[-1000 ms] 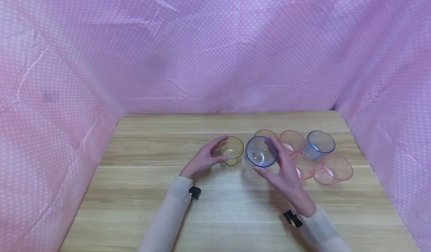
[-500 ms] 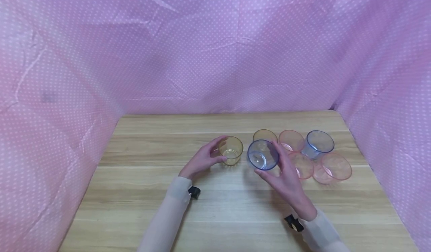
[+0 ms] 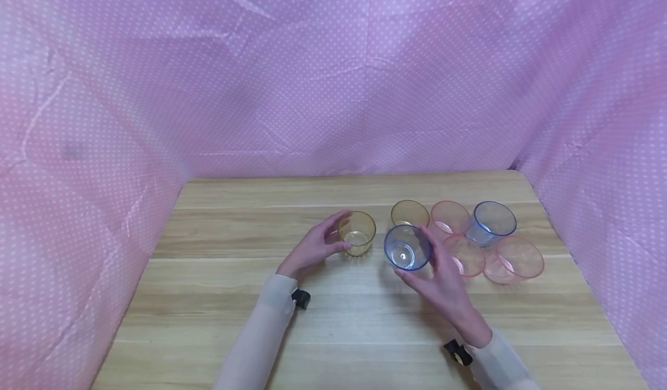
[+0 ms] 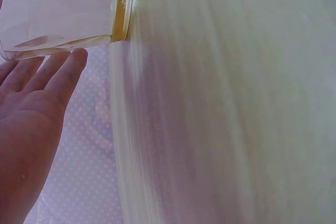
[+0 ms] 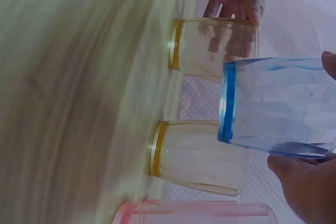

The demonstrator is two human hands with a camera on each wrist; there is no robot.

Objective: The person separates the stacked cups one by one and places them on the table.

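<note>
My left hand holds a clear yellow cup that stands upright on the table, thumb on the near side and fingers round the far side. In the left wrist view the fingertips lie along the wall of this cup, close to its thick amber base. To the right, my right hand grips a clear blue cup between thumb and fingers. The right wrist view shows the blue cup raised off the wood, its base farther from the tabletop than the bases of the yellow cups.
Behind the held blue cup stands another yellow cup. Right of it are a pink cup and a second blue cup. Two more pink cups, one nearer and one farther right, stand in front on the wooden table.
My right hand has drawn the blue cup a little toward me and slightly right, uncovering more of the yellow cup behind. The left hand and its cup stay put.
</note>
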